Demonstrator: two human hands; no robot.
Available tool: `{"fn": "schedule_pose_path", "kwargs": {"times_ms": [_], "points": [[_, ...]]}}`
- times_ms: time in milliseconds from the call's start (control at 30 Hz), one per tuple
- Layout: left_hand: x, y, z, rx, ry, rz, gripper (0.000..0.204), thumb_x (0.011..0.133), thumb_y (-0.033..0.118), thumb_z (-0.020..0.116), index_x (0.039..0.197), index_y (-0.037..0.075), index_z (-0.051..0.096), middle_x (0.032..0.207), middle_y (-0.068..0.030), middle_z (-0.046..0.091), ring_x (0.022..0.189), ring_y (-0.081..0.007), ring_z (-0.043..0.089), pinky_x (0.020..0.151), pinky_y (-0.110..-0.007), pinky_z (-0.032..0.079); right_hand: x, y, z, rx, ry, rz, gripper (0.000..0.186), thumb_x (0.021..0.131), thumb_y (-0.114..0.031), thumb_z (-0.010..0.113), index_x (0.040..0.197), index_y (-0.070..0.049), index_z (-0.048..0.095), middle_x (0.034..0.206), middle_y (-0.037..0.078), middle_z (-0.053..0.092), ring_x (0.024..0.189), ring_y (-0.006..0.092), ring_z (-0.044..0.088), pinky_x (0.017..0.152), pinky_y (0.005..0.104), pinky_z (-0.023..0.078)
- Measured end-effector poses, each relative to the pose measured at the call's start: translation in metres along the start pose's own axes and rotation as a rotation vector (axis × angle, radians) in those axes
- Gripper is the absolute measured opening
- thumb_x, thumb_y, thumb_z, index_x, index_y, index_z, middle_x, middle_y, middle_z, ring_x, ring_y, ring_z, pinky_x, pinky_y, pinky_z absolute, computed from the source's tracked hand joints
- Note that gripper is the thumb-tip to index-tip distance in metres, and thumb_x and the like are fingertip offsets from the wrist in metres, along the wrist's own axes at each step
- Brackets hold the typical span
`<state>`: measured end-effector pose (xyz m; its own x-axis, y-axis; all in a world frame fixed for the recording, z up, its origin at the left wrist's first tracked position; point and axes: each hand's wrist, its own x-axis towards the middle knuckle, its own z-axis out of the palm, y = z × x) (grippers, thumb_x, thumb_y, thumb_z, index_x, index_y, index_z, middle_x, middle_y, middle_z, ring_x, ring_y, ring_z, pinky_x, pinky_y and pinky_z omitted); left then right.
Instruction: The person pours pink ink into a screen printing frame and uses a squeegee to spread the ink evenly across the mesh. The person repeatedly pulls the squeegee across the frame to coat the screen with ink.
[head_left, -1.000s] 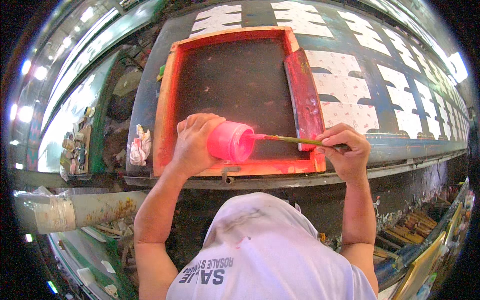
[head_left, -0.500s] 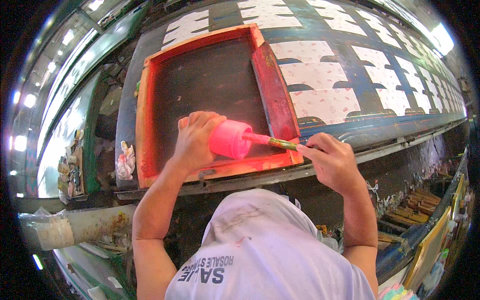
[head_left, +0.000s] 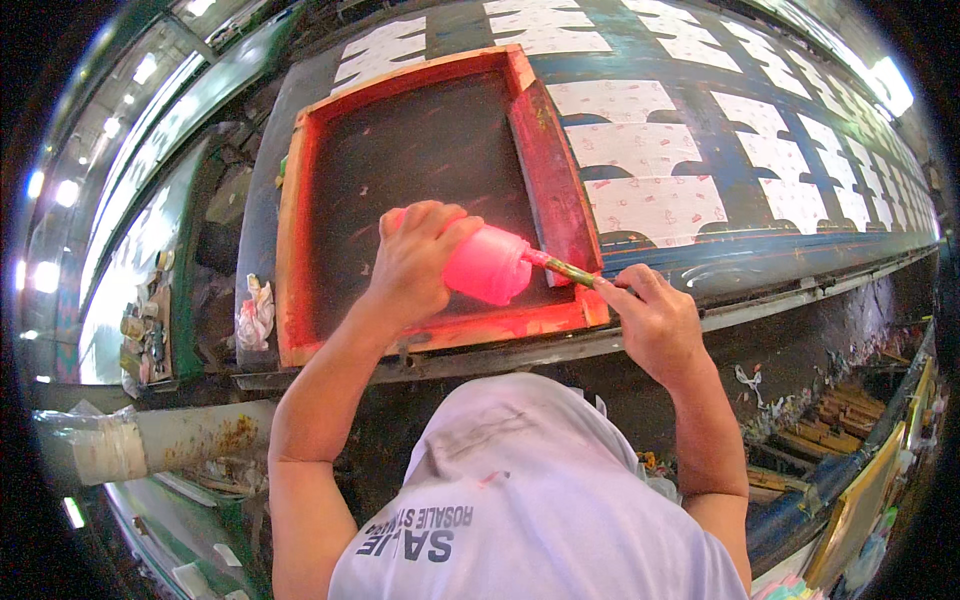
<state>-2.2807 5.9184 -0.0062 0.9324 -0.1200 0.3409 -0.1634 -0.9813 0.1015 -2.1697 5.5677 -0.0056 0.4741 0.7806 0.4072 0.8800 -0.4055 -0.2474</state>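
Table (head_left: 740, 262) bears red-stained wooden frame (head_left: 294, 225). Left hand (head_left: 422, 258) curls part-closed around base end of pink jar (head_left: 490, 266); right hand (head_left: 656, 318) pinches slim stick (head_left: 568, 271), fingertips together. Jar sits between hands over frame's near part, tilted, mouth facing right hand; stick runs from mouth to right fingertips.

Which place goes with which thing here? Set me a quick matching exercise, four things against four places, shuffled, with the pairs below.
Things:
1. pink jar
2. slim stick
3. red bar
4. crumpled white wad

Places:
A. along the right side of the wooden frame
B. in the right hand
C. just left of the frame
D. in the left hand

Pairs: 1-D, 2-B, 3-A, 4-C
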Motion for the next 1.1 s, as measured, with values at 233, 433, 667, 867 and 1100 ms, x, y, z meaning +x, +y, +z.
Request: {"fn": "schedule_pose_path", "kwargs": {"times_ms": [233,433,667,867,1100], "points": [[-0.022,-0.020,-0.013,0.020,-0.023,-0.016,0.080,0.066,0.004,0.087,0.143,0.019,0.068,0.142,-0.0058,0.067,0.140,-0.0343,0.060,0.116,-0.056,0.039,0.011,-0.021,0.000,0.007,-0.002,-0.032,0.035,0.089,-0.002,0.072,0.121,-0.013,0.083,0.102,0.005,0.068,0.095,0.0261,0.076,0.072,0.0413,0.065],[-0.068,-0.058,-0.036,0.094,-0.028,-0.015,0.077,0.072,0.004,0.084,0.147,0.021,0.070,0.147,-0.0057,0.065,0.144,-0.0321,0.055,0.115,-0.059,0.038,0.026,-0.061,0.019,0.017,-0.019,-0.046,0.034,0.088,-0.002,0.074,0.119,-0.012,0.084,0.102,0.005,0.068,0.091,0.0251,0.076,0.072,0.0411,0.065],[-0.135,-0.109,-0.076,0.188,-0.084,-0.071,0.078,0.071,0.005,0.083,0.147,0.020,0.070,0.151,-0.0064,0.064,0.146,-0.0344,0.055,0.121,-0.059,0.037,0.053,-0.122,0.062,0.086,0.002,-0.115,0.037,0.085,-0.002,0.074,0.119,-0.012,0.083,0.101,0.006,0.066,0.090,0.0256,0.074,0.070,0.0416,0.063],[-0.193,-0.150,-0.107,0.288,-0.156,-0.146,0.074,0.078,0.015,0.085,0.150,0.022,0.069,0.152,-0.0057,0.061,0.147,-0.0318,0.052,0.119,-0.062,0.035,0.070,-0.175,0.111,0.148,0.024,-0.153,0.040,0.084,-0.003,0.076,0.122,-0.014,0.084,0.102,0.006,0.068,0.087,0.0262,0.074,0.069,0.0417,0.063],[-0.242,-0.173,-0.138,0.364,-0.183,-0.214,0.073,0.073,0.011,0.086,0.144,0.019,0.072,0.149,-0.0071,0.066,0.145,-0.0345,0.056,0.121,-0.060,0.038,0.089,-0.239,0.179,0.293,0.118,-0.155,0.042,0.084,-0.003,0.077,0.123,-0.015,0.084,0.105,0.006,0.069,0.084,0.0260,0.076,0.067,0.0411,0.062]]}}
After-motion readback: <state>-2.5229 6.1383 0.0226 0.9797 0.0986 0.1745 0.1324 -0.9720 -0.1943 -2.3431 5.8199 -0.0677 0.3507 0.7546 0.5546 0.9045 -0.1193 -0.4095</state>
